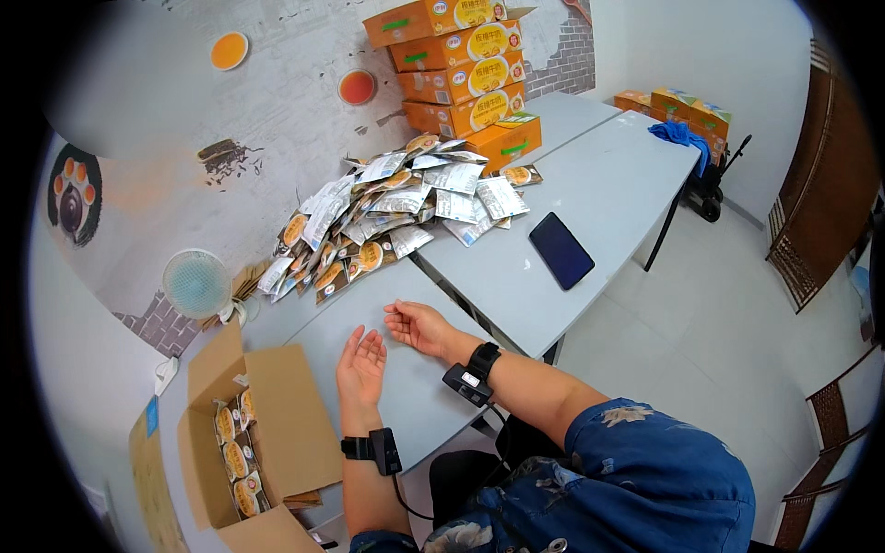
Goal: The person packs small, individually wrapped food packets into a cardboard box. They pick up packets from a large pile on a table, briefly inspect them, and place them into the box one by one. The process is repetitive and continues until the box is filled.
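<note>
My left hand (pixel 362 366) is held palm up with its fingers apart and nothing in it, above the grey table (pixel 408 422) and right of an open cardboard box (pixel 290 415). Close beside it, my right hand (pixel 418 328) is also empty, its fingers loosely curled. A strapped device with a cable sits on each wrist. Beyond both hands lies a large heap of flat printed pouches (pixel 401 200), some with the silver back up, others showing a yellow bowl picture. Similar pouches (pixel 236 460) stand in rows inside the cardboard box.
Orange cartons (pixel 477 76) are stacked behind the heap. A dark smartphone (pixel 561 251) lies on the right-hand table. A small fan (pixel 198 283) stands by the wall at left. A blue cloth (pixel 674 133) hangs at the far table corner, near more orange cartons (pixel 710 117) and a hand cart (pixel 709 200).
</note>
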`<state>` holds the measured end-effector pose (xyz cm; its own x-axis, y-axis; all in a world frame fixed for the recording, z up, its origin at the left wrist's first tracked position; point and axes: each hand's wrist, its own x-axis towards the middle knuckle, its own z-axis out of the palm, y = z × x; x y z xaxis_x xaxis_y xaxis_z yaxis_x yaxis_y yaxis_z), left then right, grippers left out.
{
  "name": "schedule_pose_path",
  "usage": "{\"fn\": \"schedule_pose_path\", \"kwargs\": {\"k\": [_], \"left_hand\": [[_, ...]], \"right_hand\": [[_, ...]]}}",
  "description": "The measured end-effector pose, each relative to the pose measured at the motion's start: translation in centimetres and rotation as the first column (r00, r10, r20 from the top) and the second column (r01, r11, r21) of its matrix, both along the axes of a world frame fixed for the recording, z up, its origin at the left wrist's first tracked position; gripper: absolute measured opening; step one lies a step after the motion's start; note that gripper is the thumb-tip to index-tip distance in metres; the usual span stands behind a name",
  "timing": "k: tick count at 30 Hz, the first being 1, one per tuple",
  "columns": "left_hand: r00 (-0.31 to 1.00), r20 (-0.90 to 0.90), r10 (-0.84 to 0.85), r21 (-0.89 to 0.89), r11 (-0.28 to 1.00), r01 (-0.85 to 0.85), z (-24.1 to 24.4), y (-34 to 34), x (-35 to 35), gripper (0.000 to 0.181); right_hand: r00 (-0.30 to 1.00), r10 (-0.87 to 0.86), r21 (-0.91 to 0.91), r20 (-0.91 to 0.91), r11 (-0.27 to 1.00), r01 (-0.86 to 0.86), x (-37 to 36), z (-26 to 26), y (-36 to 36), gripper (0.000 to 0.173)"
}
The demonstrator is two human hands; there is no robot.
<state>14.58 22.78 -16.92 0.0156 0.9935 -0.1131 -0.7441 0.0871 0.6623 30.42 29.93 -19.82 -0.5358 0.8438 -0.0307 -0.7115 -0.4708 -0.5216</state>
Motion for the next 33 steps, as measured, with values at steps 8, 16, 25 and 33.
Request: {"fn": "schedule_pose_path", "kwargs": {"k": [8,16,25,33], "left_hand": [[0.994,0.039,-0.097,0.096,0.991,0.093,-1.6,-0.3,-0.1,0.040],[0.991,0.108,-0.074,0.076,0.995,0.066,-1.6,0.2,-0.5,0.042],[0.981,0.150,-0.123,0.072,0.991,0.113,-2.2,1.2,-0.5,0.042],[0.981,0.142,-0.133,0.064,0.990,0.125,-2.6,1.3,-0.9,0.042]], "right_hand": [[1.000,0.012,-0.002,0.022,1.000,-0.012,-0.1,-0.1,-0.1,0.027],[0.993,-0.081,-0.106,0.082,0.990,0.089,0.6,2.2,2.9,0.025],[0.841,-0.413,0.112,0.349,0.910,0.400,8.6,8.1,17.7,0.027],[0.704,-0.415,0.194,0.576,0.906,0.375,8.4,9.5,22.4,0.037]]}}
